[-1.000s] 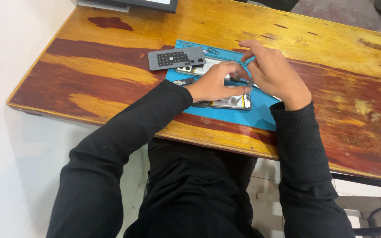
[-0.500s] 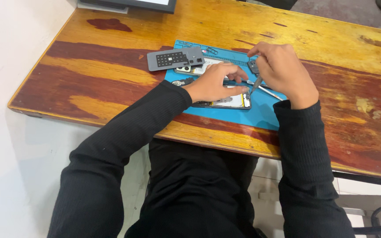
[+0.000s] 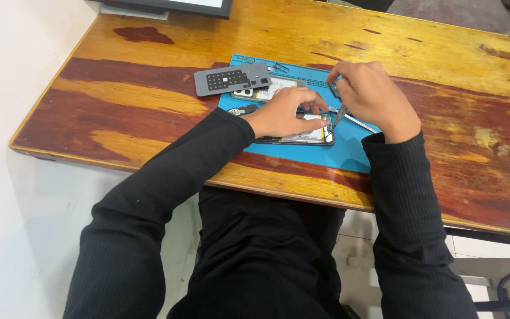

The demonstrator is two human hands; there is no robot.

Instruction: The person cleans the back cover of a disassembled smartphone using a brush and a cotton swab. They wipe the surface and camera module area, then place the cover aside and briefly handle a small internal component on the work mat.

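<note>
Flat on the blue mat (image 3: 349, 155), near its front edge, lies the opened phone (image 3: 305, 134), its insides facing up. Its long axis runs left to right, roughly parallel to the table's near edge; which end is the top I cannot tell, since the left hand (image 3: 281, 112) covers much of it. That hand rests palm down on the phone, fingers curled over its far edge, pinning it. The right hand (image 3: 373, 97) pinches a thin tool (image 3: 339, 115), tip angled down toward the phone's right end; whether the tip touches is too small to tell.

Risks, as I judge them: the tip could skid off a small part and scratch the board, caused by too steep an angle or too much push. If the left hand lifts, the phone could slide on the mat. A loosened bit could roll off onto the wooden table (image 3: 149, 100).

Behind the phone, partly off the mat, lies a grey tray (image 3: 231, 79), with another phone part (image 3: 267, 90) beside it. A second metal tool (image 3: 358, 122) lies under the right hand.
</note>
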